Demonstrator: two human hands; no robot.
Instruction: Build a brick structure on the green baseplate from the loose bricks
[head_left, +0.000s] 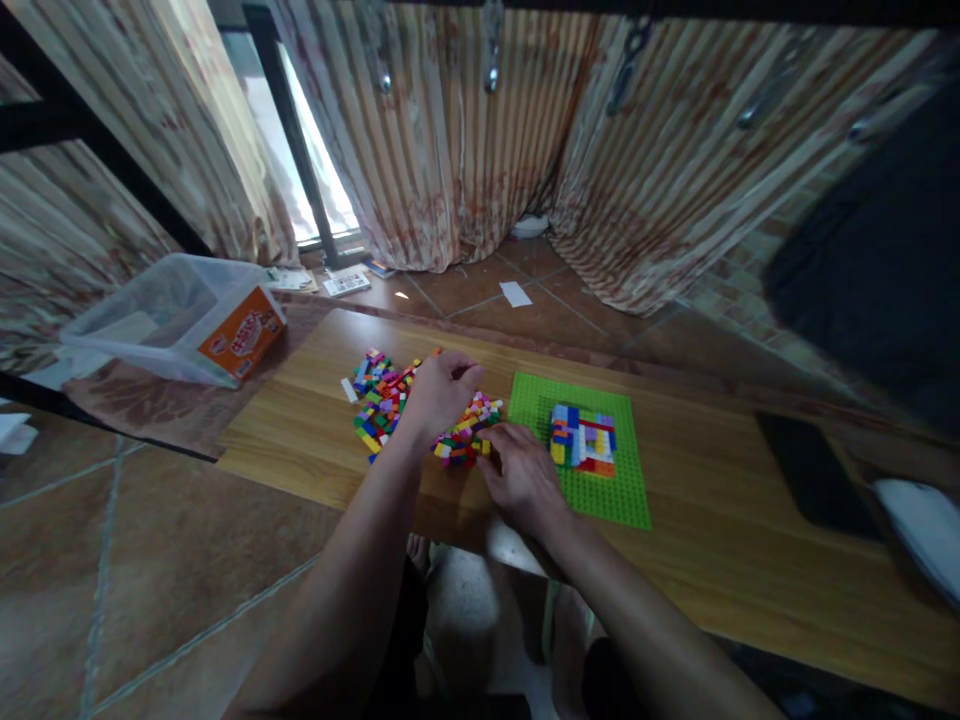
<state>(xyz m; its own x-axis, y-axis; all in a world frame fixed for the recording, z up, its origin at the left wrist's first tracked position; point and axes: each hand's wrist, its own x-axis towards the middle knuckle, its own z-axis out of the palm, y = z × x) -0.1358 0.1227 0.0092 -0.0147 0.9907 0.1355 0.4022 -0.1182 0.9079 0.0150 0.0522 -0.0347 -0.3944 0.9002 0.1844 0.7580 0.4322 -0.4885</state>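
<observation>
A pile of small colourful building bricks (386,390) is spread on the wooden table. My left hand (441,395) is over the middle of the pile, its fingers curled toward the thumb. Anything in its grasp is too small or hidden to make out. At the pile's right edge, my right hand (521,470) has bent fingers and thumb close around the bricks; what they pinch, if anything, is unclear. Just right of it lies a green studded baseplate (634,490). A block of joined bricks (583,440) in blue, white, red, yellow and orange sits on the baseplate.
The wooden tabletop (697,510) runs across the view. A clear plastic bin (172,300) with an orange label stands at the left. A dark flat object (817,475) lies at the right beside a white object (922,530). Striped curtains (450,130) hang behind.
</observation>
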